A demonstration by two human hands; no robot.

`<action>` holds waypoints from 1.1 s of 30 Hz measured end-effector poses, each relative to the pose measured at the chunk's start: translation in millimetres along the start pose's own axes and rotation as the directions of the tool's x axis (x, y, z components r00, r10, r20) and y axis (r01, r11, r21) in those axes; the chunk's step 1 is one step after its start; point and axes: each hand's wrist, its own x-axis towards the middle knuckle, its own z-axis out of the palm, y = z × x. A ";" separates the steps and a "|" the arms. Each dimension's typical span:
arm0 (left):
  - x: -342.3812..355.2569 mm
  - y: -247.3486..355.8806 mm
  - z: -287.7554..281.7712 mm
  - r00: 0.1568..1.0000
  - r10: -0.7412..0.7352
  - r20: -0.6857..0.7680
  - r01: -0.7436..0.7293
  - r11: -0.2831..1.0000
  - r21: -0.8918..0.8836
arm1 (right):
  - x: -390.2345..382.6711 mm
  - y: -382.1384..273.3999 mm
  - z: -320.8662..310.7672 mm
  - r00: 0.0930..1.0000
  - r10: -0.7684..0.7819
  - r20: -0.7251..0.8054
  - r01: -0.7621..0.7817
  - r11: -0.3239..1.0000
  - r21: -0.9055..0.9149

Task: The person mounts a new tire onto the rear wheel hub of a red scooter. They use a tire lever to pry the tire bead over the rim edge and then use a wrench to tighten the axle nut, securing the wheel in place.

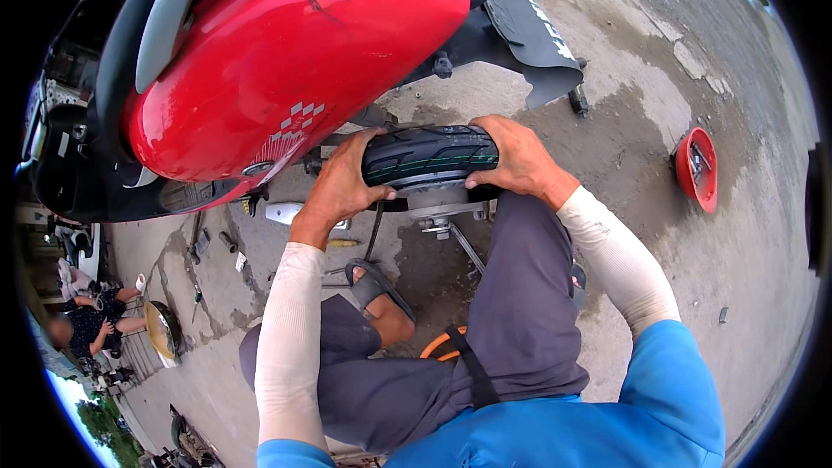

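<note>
Between my two hands is a black scooter wheel (pixel 431 154), its tread upward with a thin green line along it. My left hand (pixel 347 178) grips the tire's left side, thumb toward the metal hub (pixel 436 198). On the tire's right side my right hand (pixel 520 159) is wrapped the same way, its thumb on the near sidewall. Behind and left of the wheel stands a red scooter (pixel 303 61) with a black mudguard flap (pixel 533 39) at its rear. The wheel's far side is hidden by the tire.
A red bowl (pixel 697 171) holding small metal parts sits at the right. Tools, including a yellow-handled one (pixel 343 243), lie on the concrete by my sandalled foot (pixel 381 290). An orange hose (pixel 442 342) is near my legs. Another person (pixel 91 325) sits far left near a round basin (pixel 162 334).
</note>
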 end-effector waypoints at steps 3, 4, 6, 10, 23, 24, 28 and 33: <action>-16.2 -39.3 -1.8 0.984 -0.169 0.048 0.170 0.985 -0.024 | -15.1 10.6 -4.2 0.999 -0.017 0.027 0.016 0.999 0.043; -18.3 -42.4 -2.8 0.978 -0.204 0.040 0.204 0.979 -0.003 | -23.3 20.2 -5.7 0.994 0.093 0.049 -0.097 0.992 0.080; -18.0 -43.6 0.6 0.979 -0.199 0.032 0.200 0.979 -0.023 | -28.7 21.7 -3.2 0.969 0.239 0.066 -0.245 0.965 0.096; -16.3 -48.5 3.5 0.987 -0.163 0.007 0.163 0.984 -0.073 | -18.5 28.6 -4.4 0.981 0.181 0.065 -0.187 0.975 0.118; -12.5 -31.0 5.0 0.979 -0.205 0.002 0.205 0.979 -0.004 | -19.2 44.5 -1.4 0.977 0.208 0.040 -0.211 0.954 0.213; -11.5 -10.0 -5.0 0.987 -0.161 0.020 0.158 0.981 0.109 | -17.2 40.8 0.8 0.977 0.211 0.044 -0.215 0.958 0.191; 10.9 43.7 2.6 0.989 0.140 -0.054 -0.120 0.955 0.271 | -16.9 35.8 -2.0 0.981 0.190 0.022 -0.190 0.952 0.240; 16.8 38.5 5.2 1.000 -0.002 0.000 0.002 0.980 0.197 | -15.6 38.0 1.0 0.982 0.189 0.025 -0.190 0.962 0.197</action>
